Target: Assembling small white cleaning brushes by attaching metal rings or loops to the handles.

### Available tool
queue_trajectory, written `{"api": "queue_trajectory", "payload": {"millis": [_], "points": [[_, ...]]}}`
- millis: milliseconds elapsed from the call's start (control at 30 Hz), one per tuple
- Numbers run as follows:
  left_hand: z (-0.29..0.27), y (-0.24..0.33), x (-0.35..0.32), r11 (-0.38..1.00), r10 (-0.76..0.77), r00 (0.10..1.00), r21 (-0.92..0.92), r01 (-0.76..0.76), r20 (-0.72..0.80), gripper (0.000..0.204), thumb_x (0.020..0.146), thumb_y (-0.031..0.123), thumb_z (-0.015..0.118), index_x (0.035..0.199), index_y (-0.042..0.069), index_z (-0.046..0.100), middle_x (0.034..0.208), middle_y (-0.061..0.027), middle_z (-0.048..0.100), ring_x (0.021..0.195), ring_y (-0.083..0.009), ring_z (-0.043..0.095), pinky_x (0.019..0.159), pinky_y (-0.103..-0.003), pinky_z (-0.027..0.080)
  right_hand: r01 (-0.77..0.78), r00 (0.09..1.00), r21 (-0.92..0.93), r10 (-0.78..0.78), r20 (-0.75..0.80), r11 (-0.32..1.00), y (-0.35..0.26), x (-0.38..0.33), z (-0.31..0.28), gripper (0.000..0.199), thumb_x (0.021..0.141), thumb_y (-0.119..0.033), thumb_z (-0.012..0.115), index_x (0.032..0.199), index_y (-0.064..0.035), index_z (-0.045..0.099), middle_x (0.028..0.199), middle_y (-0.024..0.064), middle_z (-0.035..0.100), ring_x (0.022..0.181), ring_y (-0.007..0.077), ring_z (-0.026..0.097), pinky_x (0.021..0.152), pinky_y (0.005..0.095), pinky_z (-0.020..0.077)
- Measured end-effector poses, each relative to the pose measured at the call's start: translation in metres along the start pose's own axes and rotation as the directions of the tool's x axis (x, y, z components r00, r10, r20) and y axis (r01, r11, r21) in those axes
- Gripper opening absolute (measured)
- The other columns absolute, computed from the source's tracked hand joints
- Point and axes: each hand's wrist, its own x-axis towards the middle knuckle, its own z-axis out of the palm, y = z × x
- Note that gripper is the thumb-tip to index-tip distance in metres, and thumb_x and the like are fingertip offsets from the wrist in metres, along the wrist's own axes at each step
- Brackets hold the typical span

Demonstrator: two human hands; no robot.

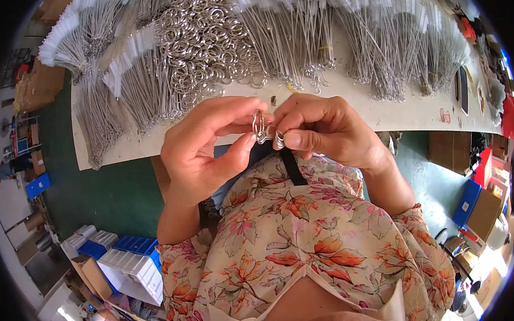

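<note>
In front of my chest, at the near edge of the table, my two hands work close together. My left hand (206,144) pinches a shiny metal split ring (258,125) between thumb and fingertips. Between the thumb and curled fingers of my right hand (333,132) is a small stack of wire loops (279,139). The loops sit right beside the ring, and a loop seems to touch it; whether it is threaded on I cannot tell. What the loops belong to is hidden by my right fingers.
Beyond my hands, a heap of metal rings (205,38) lies on the pale table (351,107). Bundles of thin wire brushes with white bristles (73,43) flank it on both sides. A dark phone-like slab (462,89) lies at the right. White and blue bins (132,267) stand lower left.
</note>
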Motion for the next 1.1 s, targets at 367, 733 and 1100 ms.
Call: {"api": "queue_trajectory", "payload": {"millis": [367,733,1100], "points": [[0.008,0.009,0.021,0.896,0.391,0.903,0.297,-0.33,-0.178,0.028,0.074,-0.007,0.063,0.101,-0.012,0.058,0.095,-0.0216,0.062,0.077,-0.0234,0.065,0.063,-0.027,0.056,0.208,0.953,-0.04,-0.212,-0.216,0.977,-0.032,0.004,0.016,0.014,0.084,-0.012,0.063,0.09,0.0005,0.063,0.088,0.0048,0.057,0.062,0.005,0.05,0.054,0.0182,0.0408],[0.006,0.01,0.03,0.893,0.347,0.927,0.352,-0.281,-0.14,0.025,0.071,-0.008,0.062,0.096,-0.008,0.063,0.09,-0.0176,0.065,0.072,-0.0197,0.065,0.063,-0.025,0.052,0.148,0.973,-0.016,-0.149,-0.176,0.989,-0.03,0.017,0.01,0.015,0.081,-0.013,0.067,0.088,-0.0015,0.061,0.08,0.0008,0.062,0.066,0.0023,0.053,0.053,0.015,0.0418],[-0.002,0.007,0.031,0.936,0.257,0.964,0.266,-0.231,-0.068,0.025,0.07,-0.01,0.061,0.095,-0.008,0.063,0.09,-0.0162,0.065,0.075,-0.0164,0.065,0.065,-0.023,0.054,0.104,0.983,-0.05,-0.11,-0.145,0.993,-0.027,0.017,0.006,0.012,0.08,-0.011,0.067,0.085,-0.0016,0.062,0.073,-0.0014,0.059,0.06,0.0016,0.049,0.05,0.0159,0.0388]]}}
